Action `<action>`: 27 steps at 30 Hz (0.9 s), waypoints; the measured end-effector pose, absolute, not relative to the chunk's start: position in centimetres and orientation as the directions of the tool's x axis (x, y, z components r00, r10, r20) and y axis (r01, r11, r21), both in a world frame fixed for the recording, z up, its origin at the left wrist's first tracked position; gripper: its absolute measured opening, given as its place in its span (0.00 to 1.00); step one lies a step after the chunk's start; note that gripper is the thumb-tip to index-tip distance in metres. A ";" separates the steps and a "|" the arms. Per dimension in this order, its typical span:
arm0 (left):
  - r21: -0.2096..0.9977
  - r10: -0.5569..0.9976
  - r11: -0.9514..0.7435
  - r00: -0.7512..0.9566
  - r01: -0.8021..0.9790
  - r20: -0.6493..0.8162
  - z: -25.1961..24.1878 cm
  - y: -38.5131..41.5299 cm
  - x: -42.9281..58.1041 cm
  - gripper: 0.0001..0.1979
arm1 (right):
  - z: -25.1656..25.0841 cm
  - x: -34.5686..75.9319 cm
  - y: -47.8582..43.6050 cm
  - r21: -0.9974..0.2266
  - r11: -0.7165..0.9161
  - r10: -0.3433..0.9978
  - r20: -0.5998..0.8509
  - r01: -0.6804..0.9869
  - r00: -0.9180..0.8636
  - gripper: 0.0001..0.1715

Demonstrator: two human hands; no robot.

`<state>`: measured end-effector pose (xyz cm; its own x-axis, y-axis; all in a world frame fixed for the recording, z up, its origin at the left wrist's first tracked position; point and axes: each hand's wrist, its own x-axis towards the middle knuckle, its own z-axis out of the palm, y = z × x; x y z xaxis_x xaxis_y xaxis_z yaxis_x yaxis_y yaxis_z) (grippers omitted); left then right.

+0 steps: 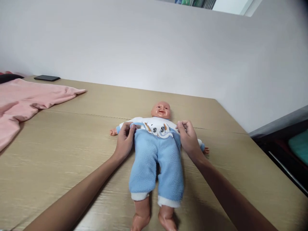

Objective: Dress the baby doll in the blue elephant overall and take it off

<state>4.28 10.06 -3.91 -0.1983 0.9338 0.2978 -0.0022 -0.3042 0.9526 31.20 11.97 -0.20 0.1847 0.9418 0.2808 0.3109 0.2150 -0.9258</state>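
Note:
A baby doll (161,110) lies on its back, head away from me and bare feet towards me. It wears fuzzy blue pants (145,157) with white cuffs and a white shirt (155,123) with an embroidered animal face on its front. At the doll's waist, my left hand (125,138) pinches the shirt's edge between thumb and fingers, lifting the cloth a little. On the opposite side my right hand (187,136) is closed in a pinch at the shirt's other edge; its fingertips partly hide the cloth there. Both of the doll's arms stretch out sideways.
The wooden table (77,138) carries pink clothing (31,96) at the left and a dark phone-like slab (47,78) at the back left. A white wall (120,48) rises behind the table. Dark objects with a teal cloth (299,144) stand beyond the right edge.

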 end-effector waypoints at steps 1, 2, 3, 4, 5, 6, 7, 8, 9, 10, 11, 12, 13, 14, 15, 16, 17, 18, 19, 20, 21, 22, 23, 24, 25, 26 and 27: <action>0.948 0.923 -0.317 -0.222 0.022 0.314 -3.9 10.0 4.3 0.19 | 0.5 30.5 12.8 -0.920 0.238 0.936 0.303 0.312 0.179 0.21; 0.944 0.916 -0.328 -0.229 0.044 0.329 -3.8 9.9 4.3 0.18 | 1.2 29.7 13.6 -0.913 0.261 0.934 0.321 0.314 0.157 0.20; 0.940 0.914 -0.336 -0.218 0.060 0.341 -3.8 9.7 4.2 0.18 | 1.9 28.8 14.4 -0.900 0.284 0.934 0.337 0.330 0.116 0.19; 0.935 0.915 -0.346 -0.194 0.075 0.354 -3.8 9.6 4.2 0.17 | 2.6 27.8 15.3 -0.878 0.307 0.937 0.346 0.366 0.044 0.18; 0.931 0.917 -0.355 -0.161 0.086 0.365 -3.9 9.5 4.2 0.16 | 3.4 26.7 16.2 -0.841 0.339 0.936 0.346 0.422 -0.062 0.16; 0.927 0.919 -0.364 -0.126 0.095 0.374 -3.9 9.3 4.2 0.15 | 4.1 25.5 17.2 -0.782 0.388 0.922 0.331 0.488 -0.203 0.14; 0.923 0.919 -0.371 -0.099 0.103 0.381 -3.9 9.2 4.2 0.15 | 4.8 24.2 18.1 -0.700 0.462 0.882 0.298 0.545 -0.365 0.11; 0.920 0.918 -0.377 -0.086 0.111 0.387 -4.0 9.1 4.2 0.14 | 5.3 22.9 19.2 -0.601 0.557 0.811 0.246 0.573 -0.530 0.09; 0.918 0.916 -0.379 -0.092 0.121 0.390 -4.0 9.0 4.2 0.14 | 5.7 21.6 20.2 -0.504 0.654 0.716 0.173 0.564 -0.677 0.08; 0.917 0.913 -0.376 -0.115 0.131 0.391 -4.1 8.9 4.3 0.13 | 5.9 20.2 21.2 -0.419 0.742 0.606 0.084 0.524 -0.791 0.08; 0.919 0.910 -0.370 -0.144 0.140 0.388 -4.2 8.9 4.3 0.13 | 5.9 18.9 22.1 -0.350 0.808 0.503 -0.008 0.474 -0.864 0.11; 0.921 0.908 -0.362 -0.168 0.144 0.383 -4.2 8.8 4.3 0.13 | 5.8 17.7 22.8 -0.320 0.843 0.432 -0.075 0.432 -0.899 0.15; 0.926 0.909 -0.350 -0.186 0.142 0.372 -4.3 8.8 4.4 0.14 | 5.5 16.6 23.4 -0.302 0.865 0.382 -0.123 0.401 -0.916 0.19; 0.931 0.912 -0.338 -0.198 0.138 0.360 -4.4 8.8 4.4 0.14 | 5.1 15.6 23.8 -0.298 0.874 0.357 -0.145 0.385 -0.923 0.21; 0.936 0.914 -0.326 -0.207 0.136 0.348 -4.5 8.8 4.4 0.14 | 4.7 14.8 24.1 -0.299 0.877 0.347 -0.149 0.377 -0.926 0.20; 0.938 0.916 -0.318 -0.212 0.135 0.341 -4.6 8.9 4.4 0.14 | 4.3 14.3 24.1 -0.293 0.881 0.342 -0.145 0.371 -0.928 0.16; 0.939 0.916 -0.316 -0.215 0.135 0.339 -4.8 8.9 4.3 0.14 | 3.9 13.9 24.0 -0.287 0.885 0.340 -0.136 0.366 -0.930 0.11; 0.936 0.913 -0.325 -0.214 0.131 0.347 -4.9 8.9 4.3 0.14 | 3.7 13.8 23.9 -0.283 0.888 0.343 -0.119 0.363 -0.932 0.07; 0.930 0.907 -0.346 -0.208 0.125 0.366 -5.0 9.0 4.2 0.15 | 3.6 14.1 23.7 -0.280 0.889 0.350 -0.095 0.362 -0.932 0.05; 0.920 0.900 -0.376 -0.190 0.113 0.392 -5.1 8.9 4.1 0.15 | 3.7 14.5 23.4 -0.277 0.890 0.359 -0.067 0.363 -0.931 0.04; 0.908 0.894 -0.408 -0.158 0.097 0.419 -5.2 8.9 4.1 0.15 | 4.0 15.3 23.3 -0.287 0.886 0.371 -0.029 0.363 -0.928 0.06; 0.897 0.888 -0.435 -0.127 0.077 0.441 -5.2 8.9 4.0 0.15 | 4.3 16.2 23.1 -0.322 0.876 0.386 0.020 0.360 -0.922 0.10; 0.891 0.885 -0.451 -0.102 0.056 0.454 -5.3 8.8 3.9 0.16 | 4.7 17.2 22.9 -0.381 0.856 0.404 0.073 0.349 -0.912 0.13; 0.888 0.883 -0.459 -0.087 0.034 0.461 -5.4 8.7 3.8 0.15 | 5.1 18.4 22.7 -0.466 0.822 0.430 0.129 0.328 -0.894 0.17; 0.884 0.881 -0.467 -0.084 0.015 0.466 -5.5 8.7 3.8 0.15 | 5.4 19.5 22.5 -0.545 0.782 0.456 0.171 0.302 -0.873 0.20; 0.878 0.874 -0.479 -0.094 -0.003 0.476 -5.6 8.6 3.7 0.15 | 5.7 20.5 22.3 -0.610 0.743 0.481 0.201 0.276 -0.853 0.22; 0.868 0.864 -0.497 -0.109 -0.017 0.492 -5.7 8.6 3.6 0.15 | 5.9 21.4 22.0 -0.650 0.714 0.503 0.220 0.258 -0.836 0.24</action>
